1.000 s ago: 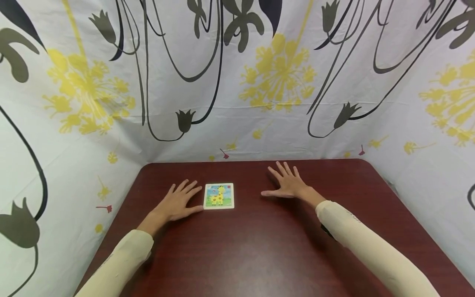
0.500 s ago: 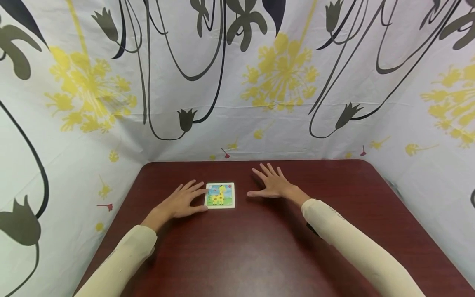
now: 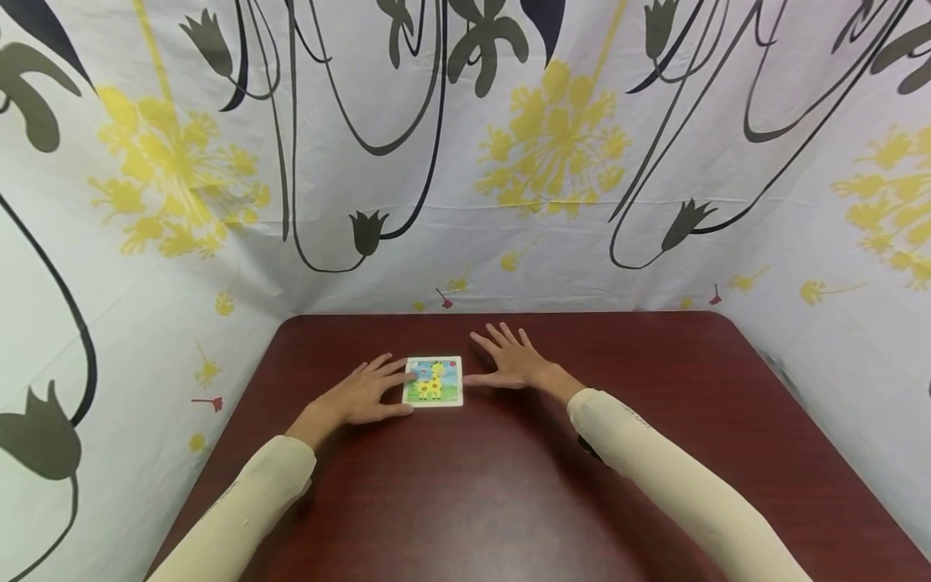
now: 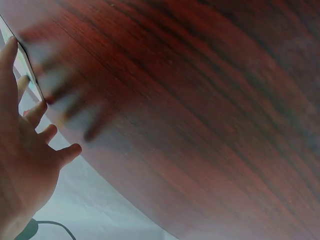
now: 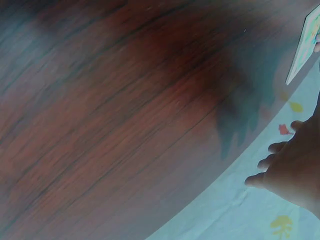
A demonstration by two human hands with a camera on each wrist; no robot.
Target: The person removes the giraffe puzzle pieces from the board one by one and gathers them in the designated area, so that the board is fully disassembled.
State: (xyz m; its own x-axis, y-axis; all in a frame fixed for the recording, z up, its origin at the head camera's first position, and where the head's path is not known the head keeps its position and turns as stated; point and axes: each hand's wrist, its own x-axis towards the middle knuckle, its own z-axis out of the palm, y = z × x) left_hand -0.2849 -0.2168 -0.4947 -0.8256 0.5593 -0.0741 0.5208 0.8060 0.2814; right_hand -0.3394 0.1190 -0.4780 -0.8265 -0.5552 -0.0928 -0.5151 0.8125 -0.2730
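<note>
A square, white-rimmed picture puzzle board (image 3: pixel 433 381) with a yellow giraffe on it lies on the dark red table, toward its far side. My left hand (image 3: pixel 356 396) is at the board's left edge with fingers spread; a fingertip overlaps the picture and the thumb is by the lower left corner. To the right, my right hand (image 3: pixel 511 364) hovers with spread fingers, its thumb tip close to the board's right edge. In the right wrist view, the board (image 5: pixel 304 47) shows at the upper right, above the right hand (image 5: pixel 295 167).
The glossy red-brown table (image 3: pixel 465 485) reaches to a white cloth (image 3: pixel 465 267) printed with grey and yellow flowers, which hangs behind it and along both sides. The hands cast shadows on the tabletop.
The right hand has moved left, from well apart to close beside the board. The left hand has shifted slightly right, its fingertips now over the board's left edge. The board lies in place.
</note>
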